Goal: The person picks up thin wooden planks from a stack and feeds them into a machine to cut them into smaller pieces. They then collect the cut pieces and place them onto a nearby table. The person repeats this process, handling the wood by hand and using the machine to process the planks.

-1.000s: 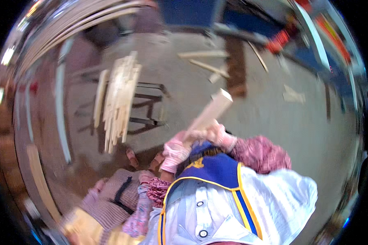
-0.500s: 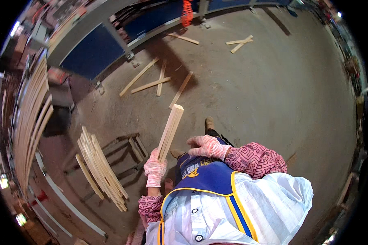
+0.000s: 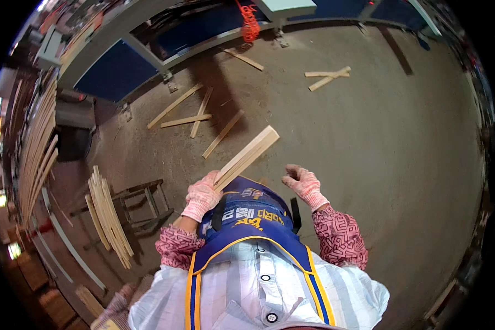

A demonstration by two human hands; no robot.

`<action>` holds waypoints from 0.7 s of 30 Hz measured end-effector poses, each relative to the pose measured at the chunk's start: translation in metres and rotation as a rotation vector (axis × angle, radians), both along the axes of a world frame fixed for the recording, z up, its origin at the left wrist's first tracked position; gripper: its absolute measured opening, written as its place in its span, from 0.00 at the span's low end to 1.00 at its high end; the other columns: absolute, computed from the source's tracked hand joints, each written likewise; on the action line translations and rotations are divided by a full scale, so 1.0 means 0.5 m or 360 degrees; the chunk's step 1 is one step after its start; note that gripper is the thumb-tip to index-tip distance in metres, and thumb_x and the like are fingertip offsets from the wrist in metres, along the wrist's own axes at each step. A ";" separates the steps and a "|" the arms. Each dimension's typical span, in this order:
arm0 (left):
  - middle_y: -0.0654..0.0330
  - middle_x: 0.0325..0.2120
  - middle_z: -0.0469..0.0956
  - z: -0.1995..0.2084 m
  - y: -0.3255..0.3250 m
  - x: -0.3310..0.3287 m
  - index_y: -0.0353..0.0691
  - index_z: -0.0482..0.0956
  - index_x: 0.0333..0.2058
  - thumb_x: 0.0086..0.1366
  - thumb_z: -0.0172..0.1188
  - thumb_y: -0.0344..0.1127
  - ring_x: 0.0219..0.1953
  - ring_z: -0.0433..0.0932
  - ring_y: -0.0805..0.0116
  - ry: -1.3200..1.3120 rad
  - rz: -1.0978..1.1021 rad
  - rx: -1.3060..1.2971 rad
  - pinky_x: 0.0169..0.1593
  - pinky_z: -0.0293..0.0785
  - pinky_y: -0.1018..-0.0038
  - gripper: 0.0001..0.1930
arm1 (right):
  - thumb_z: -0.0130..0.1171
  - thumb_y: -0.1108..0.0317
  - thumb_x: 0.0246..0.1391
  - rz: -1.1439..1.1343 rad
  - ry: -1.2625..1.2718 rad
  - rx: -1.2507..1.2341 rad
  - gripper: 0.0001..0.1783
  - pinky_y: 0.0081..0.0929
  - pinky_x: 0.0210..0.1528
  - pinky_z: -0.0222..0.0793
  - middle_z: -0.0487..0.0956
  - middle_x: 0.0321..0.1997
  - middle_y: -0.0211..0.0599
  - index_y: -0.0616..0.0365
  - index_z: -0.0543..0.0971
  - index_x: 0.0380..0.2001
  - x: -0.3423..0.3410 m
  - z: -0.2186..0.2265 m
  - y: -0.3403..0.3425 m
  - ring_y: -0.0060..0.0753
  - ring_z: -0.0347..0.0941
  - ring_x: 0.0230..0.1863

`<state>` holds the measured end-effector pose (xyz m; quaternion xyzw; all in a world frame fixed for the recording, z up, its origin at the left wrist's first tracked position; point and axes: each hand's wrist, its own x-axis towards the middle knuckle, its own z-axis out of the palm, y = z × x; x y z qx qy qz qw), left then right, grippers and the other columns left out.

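Note:
In a pink-and-white glove, my left hand point(image 3: 203, 194) grips a wooden strip bundle point(image 3: 250, 154) near its lower end. The pale lengths lie together and slant up to the right, in front of my blue apron point(image 3: 242, 206). My right hand point(image 3: 303, 184), gloved alike, hangs apart from the bundle to its right. Its fingers are loosely bent with nothing in them, and the thumb side stands away.
Several loose wood strips point(image 3: 176, 105) lie on the floor ahead, with two crossed strips point(image 3: 329, 78) farther right. A strip stack point(image 3: 110, 217) rests on a low wooden stand point(image 3: 148, 206) at left. A blue-panelled machine point(image 3: 115, 71) with an orange coiled hose point(image 3: 249, 27) lines the far side.
The bundle has swung from near upright to a rightward slant in my left hand. My right hand has moved away from the apron to the right. The view has turned.

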<state>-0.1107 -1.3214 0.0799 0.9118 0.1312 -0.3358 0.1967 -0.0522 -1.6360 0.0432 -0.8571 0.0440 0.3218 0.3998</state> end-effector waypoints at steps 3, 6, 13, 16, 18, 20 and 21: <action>0.57 0.49 0.77 0.018 -0.057 0.086 0.59 0.64 0.58 0.57 0.63 0.46 0.50 0.77 0.52 0.0049 -0.0047 0.0069 0.53 0.73 0.60 0.30 | 0.63 0.53 0.49 -0.0089 0.0000 0.0012 0.32 0.30 0.56 0.70 0.79 0.53 0.45 0.58 0.74 0.55 0.094 -0.007 -0.045 0.39 0.76 0.53; 0.56 0.49 0.78 0.016 -0.080 0.148 0.57 0.66 0.57 0.57 0.62 0.46 0.50 0.77 0.52 0.0154 -0.0041 0.0033 0.52 0.73 0.60 0.29 | 0.64 0.54 0.49 -0.0130 -0.0072 0.0110 0.30 0.30 0.54 0.71 0.81 0.49 0.46 0.58 0.76 0.53 0.146 -0.028 -0.046 0.40 0.78 0.50; 0.47 0.42 0.80 0.071 -0.119 0.170 0.42 0.75 0.46 0.58 0.53 0.39 0.46 0.80 0.49 -0.0437 0.0131 -0.0250 0.46 0.75 0.53 0.17 | 0.62 0.53 0.52 0.0384 -0.0083 0.0071 0.26 0.33 0.53 0.71 0.81 0.47 0.49 0.59 0.79 0.50 0.224 -0.029 -0.014 0.38 0.78 0.50; 0.54 0.42 0.79 0.020 -0.212 0.156 0.49 0.71 0.49 0.58 0.54 0.41 0.44 0.80 0.52 -0.0515 0.0036 -0.0311 0.42 0.77 0.54 0.19 | 0.62 0.61 0.53 0.0698 0.0235 0.0097 0.24 0.32 0.51 0.72 0.80 0.48 0.47 0.61 0.77 0.51 0.254 -0.123 -0.083 0.36 0.78 0.48; 0.57 0.44 0.78 0.058 -0.223 0.115 0.54 0.66 0.56 0.58 0.54 0.36 0.46 0.79 0.54 -0.0432 0.0091 -0.0234 0.44 0.76 0.54 0.25 | 0.62 0.65 0.52 0.0787 0.0408 0.0062 0.25 0.32 0.51 0.73 0.78 0.51 0.48 0.63 0.75 0.52 0.276 -0.142 -0.076 0.37 0.76 0.50; 0.57 0.44 0.77 0.050 -0.234 0.041 0.55 0.67 0.55 0.58 0.54 0.36 0.48 0.78 0.54 -0.0234 0.0567 -0.0135 0.45 0.76 0.54 0.24 | 0.63 0.69 0.51 0.0939 0.0586 0.0025 0.26 0.32 0.50 0.74 0.76 0.54 0.49 0.65 0.73 0.54 0.339 -0.130 -0.030 0.38 0.75 0.52; 0.53 0.42 0.78 0.092 -0.242 -0.031 0.53 0.68 0.54 0.59 0.54 0.37 0.46 0.79 0.52 -0.0302 0.0895 -0.0068 0.45 0.76 0.52 0.23 | 0.63 0.71 0.51 0.0995 0.0657 0.0037 0.27 0.32 0.50 0.74 0.75 0.55 0.49 0.66 0.72 0.55 0.360 -0.130 0.007 0.39 0.74 0.53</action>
